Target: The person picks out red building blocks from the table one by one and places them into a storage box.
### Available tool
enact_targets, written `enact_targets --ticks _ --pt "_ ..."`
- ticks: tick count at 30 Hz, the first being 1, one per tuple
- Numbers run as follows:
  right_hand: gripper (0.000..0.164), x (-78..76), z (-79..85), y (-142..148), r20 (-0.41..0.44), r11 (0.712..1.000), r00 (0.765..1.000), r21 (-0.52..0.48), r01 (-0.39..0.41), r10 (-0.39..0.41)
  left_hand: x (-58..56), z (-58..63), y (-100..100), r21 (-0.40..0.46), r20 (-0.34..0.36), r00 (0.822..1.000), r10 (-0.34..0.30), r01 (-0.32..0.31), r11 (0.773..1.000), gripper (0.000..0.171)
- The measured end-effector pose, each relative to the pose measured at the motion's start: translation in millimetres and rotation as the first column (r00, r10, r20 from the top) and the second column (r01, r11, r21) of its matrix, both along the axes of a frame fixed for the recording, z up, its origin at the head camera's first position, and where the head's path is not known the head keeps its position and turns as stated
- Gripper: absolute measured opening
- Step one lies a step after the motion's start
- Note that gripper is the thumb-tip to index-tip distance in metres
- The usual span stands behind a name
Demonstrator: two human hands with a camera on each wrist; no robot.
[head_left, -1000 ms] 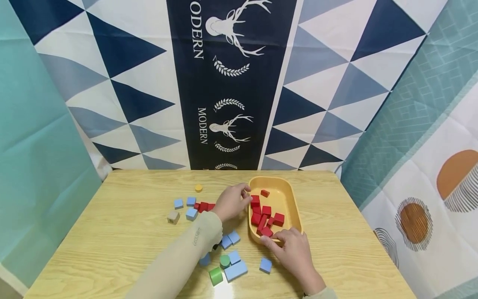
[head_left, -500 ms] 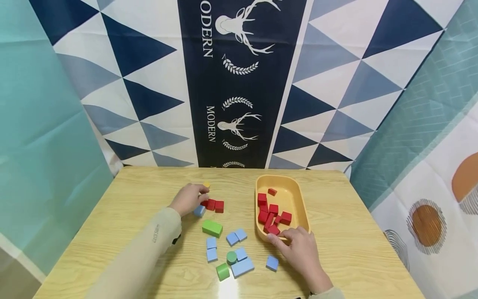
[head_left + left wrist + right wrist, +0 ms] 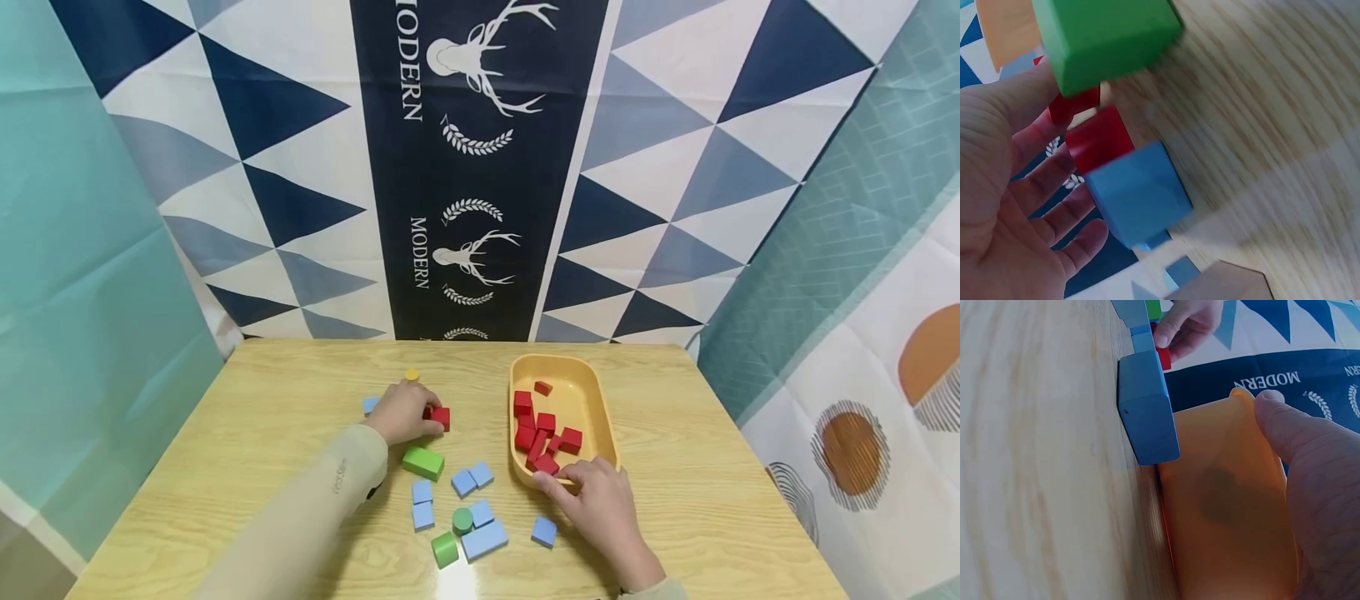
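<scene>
In the head view, my left hand (image 3: 405,412) reaches over a short row of red blocks (image 3: 441,418) left of the tray. Its thumb lies on the near side and its fingers on the far side, seeming to pinch the end red block; the left wrist view shows red blocks (image 3: 1100,139) beside the bent fingers, with the thumb tip hidden behind a green block (image 3: 1107,44). My right hand (image 3: 603,508) holds the near rim of a yellow-orange tray (image 3: 602,408). Several red blocks (image 3: 546,423) lie inside, mostly at its left.
A yellow piece (image 3: 412,375) sits beyond the left hand. A green block (image 3: 423,462), several blue blocks (image 3: 484,540), a green cylinder (image 3: 462,522) and another green piece (image 3: 445,550) lie nearer. One blue block (image 3: 543,532) is beside the right hand. Patterned cloth (image 3: 465,167) hangs behind the table.
My left hand has left the tray's side, moved left to the far end of the red row, then slid slightly right along it. The right hand stays on the tray rim.
</scene>
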State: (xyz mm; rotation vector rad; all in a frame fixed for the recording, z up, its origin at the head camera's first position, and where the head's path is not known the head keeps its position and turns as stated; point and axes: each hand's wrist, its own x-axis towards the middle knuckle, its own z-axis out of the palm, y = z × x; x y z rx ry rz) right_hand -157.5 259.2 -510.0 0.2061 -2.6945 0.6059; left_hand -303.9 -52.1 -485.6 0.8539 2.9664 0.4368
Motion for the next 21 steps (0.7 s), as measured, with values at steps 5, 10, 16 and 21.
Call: enact_targets --ticks 5,10,16,21 --pt "0.036 0.8 1.5 0.2 -0.010 1.000 1.000 0.003 -0.005 0.005 3.2 8.2 17.2 0.057 0.016 1.000 -0.015 0.014 0.998 0.034" --pt "0.036 0.6 2.7 1.2 -0.001 1.000 1.000 0.007 0.004 -0.004 14.1 25.0 59.1 0.189 0.041 0.998 -0.049 0.040 0.981 0.039" --pt "0.036 0.7 2.6 0.9 -0.010 1.000 1.000 0.015 -0.003 0.003 30.4 30.1 111.6 0.122 -0.074 0.992 -0.098 0.106 0.987 0.038" --pt "0.034 1.0 3.3 0.0 -0.033 1.000 0.999 0.012 -0.011 0.011 30.6 21.0 137.1 0.103 -0.075 0.997 -0.018 0.026 0.994 0.037"
